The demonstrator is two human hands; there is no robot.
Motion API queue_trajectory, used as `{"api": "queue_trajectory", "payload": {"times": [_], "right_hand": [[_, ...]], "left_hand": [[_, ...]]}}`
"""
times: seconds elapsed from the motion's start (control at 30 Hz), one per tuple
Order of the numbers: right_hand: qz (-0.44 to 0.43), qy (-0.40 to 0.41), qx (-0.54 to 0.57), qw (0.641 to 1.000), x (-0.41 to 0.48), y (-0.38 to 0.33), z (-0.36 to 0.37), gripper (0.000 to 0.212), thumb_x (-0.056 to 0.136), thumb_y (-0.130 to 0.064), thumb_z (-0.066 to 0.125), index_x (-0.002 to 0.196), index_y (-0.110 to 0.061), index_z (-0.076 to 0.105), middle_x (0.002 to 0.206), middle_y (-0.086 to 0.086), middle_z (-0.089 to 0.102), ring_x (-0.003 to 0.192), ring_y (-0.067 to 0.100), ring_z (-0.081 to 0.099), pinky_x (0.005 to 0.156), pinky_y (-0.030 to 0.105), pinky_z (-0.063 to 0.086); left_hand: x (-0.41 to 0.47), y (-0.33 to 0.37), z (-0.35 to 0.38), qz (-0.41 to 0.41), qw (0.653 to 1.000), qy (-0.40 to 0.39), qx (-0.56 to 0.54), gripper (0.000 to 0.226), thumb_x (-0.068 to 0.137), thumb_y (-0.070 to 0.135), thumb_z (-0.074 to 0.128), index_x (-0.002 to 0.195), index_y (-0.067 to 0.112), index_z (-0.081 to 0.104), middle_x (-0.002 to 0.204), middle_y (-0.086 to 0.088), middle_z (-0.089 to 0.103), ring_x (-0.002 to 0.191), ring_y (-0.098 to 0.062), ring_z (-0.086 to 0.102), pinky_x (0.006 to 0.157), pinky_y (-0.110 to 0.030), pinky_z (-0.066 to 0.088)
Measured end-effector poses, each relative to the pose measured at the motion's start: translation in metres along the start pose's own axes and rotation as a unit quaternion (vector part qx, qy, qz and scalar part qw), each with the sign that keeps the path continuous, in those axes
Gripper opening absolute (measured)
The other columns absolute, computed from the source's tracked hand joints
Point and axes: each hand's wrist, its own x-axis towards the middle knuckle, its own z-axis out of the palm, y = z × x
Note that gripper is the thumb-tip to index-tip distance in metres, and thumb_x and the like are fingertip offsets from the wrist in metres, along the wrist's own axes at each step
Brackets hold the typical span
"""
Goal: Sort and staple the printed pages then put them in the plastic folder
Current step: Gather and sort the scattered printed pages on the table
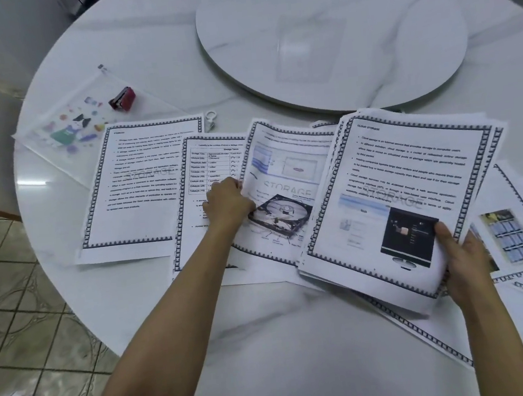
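At mid-table, curled fingers of the left hand (230, 202) pinch the edge of the hard-drive page (281, 195); the right hand (463, 262) grips a thick paper stack (391, 190) — thumb on top. Far left on the round marble table (267, 326) lie the clear plastic folder (65, 121) and boxy red stapler (122, 99).

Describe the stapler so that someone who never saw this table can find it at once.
On the round white table, look to the far left, where a clear plastic folder with a cartoon print lies. The stapler sits on the folder's right part. It is small and dark red, unlike the white clip beside the pages.
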Motion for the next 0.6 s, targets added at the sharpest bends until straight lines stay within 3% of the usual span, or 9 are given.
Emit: {"api": "queue_trajectory", "payload": {"times": [0.03,0.07,0.17,0.23,0.37,0.43,0.5,0.6], "right_hand": [[-0.001,-0.004,0.003,1.000,0.000,-0.001,0.001,0.053,0.060,-0.051,0.063,0.108,-0.028,0.057,0.087,-0.026,0.070,0.083,-0.005,0.067,0.073,0.017,0.056],[-0.002,-0.008,0.008,1.000,0.001,0.000,0.002,0.059,0.060,-0.052,0.065,0.113,-0.027,0.056,0.090,-0.024,0.071,0.085,-0.003,0.067,0.075,0.020,0.056],[0.000,-0.028,0.022,0.999,0.002,-0.004,0.010,0.067,0.055,-0.055,0.071,0.113,-0.025,0.058,0.092,-0.018,0.072,0.086,0.003,0.069,0.074,0.028,0.058],[-0.002,-0.048,0.031,0.998,0.001,-0.008,0.023,0.062,0.053,-0.055,0.072,0.106,-0.027,0.060,0.090,-0.016,0.073,0.083,0.005,0.070,0.071,0.029,0.059],[0.012,-0.084,0.031,0.996,-0.010,-0.009,0.058,0.080,0.038,-0.066,0.080,0.102,-0.023,0.062,0.089,-0.010,0.074,0.082,0.010,0.071,0.064,0.027,0.058],[0.028,-0.116,0.020,0.993,-0.017,-0.003,0.072,0.085,0.035,-0.069,0.081,0.102,-0.020,0.063,0.091,-0.006,0.075,0.083,0.014,0.071,0.065,0.027,0.058],[0.054,-0.134,0.012,0.989,-0.021,0.003,0.081,0.088,0.032,-0.069,0.081,0.103,-0.019,0.063,0.091,-0.003,0.075,0.085,0.017,0.071,0.066,0.030,0.059],[0.071,-0.157,-0.002,0.985,-0.023,0.007,0.086,0.092,0.030,-0.071,0.080,0.105,-0.020,0.063,0.090,-0.004,0.075,0.083,0.017,0.072,0.065,0.031,0.059]], "left_hand": [[-0.003,-0.001,-0.003,0.021,0.999,0.002,-0.028,0.030,0.071,0.008,0.072,0.096,0.008,0.055,0.085,-0.004,0.055,0.089,-0.025,0.052,0.065,-0.025,0.036],[-0.005,-0.001,-0.006,0.038,0.998,-0.001,-0.058,0.028,0.072,0.007,0.072,0.096,0.008,0.056,0.084,-0.004,0.055,0.087,-0.026,0.052,0.062,-0.025,0.035],[-0.016,0.001,-0.016,0.050,0.989,-0.020,-0.136,0.049,0.076,0.011,0.074,0.119,0.003,0.052,0.116,-0.009,0.058,0.106,-0.026,0.055,0.081,-0.027,0.039],[-0.026,-0.003,-0.021,0.037,0.978,-0.034,-0.202,0.052,0.076,0.012,0.074,0.121,0.005,0.047,0.119,-0.009,0.058,0.104,-0.025,0.057,0.084,-0.030,0.045],[-0.052,-0.018,-0.021,0.017,0.957,-0.073,-0.281,0.033,0.088,0.022,0.061,0.113,0.011,0.043,0.114,-0.007,0.059,0.085,-0.018,0.061,0.071,-0.032,0.052],[-0.063,-0.025,-0.018,-0.006,0.944,-0.110,-0.310,0.033,0.095,0.036,0.047,0.120,0.014,0.043,0.122,-0.006,0.058,0.086,-0.016,0.059,0.070,-0.032,0.049],[-0.068,-0.030,-0.015,-0.023,0.927,-0.166,-0.335,0.045,0.098,0.045,0.032,0.134,0.018,0.040,0.135,0.005,0.048,0.103,-0.011,0.054,0.084,-0.030,0.046],[-0.068,-0.034,-0.012,-0.042,0.889,-0.202,-0.408,0.052,0.097,0.052,0.023,0.139,0.025,0.039,0.140,0.008,0.042,0.126,-0.015,0.045,0.107,-0.036,0.035]]}}
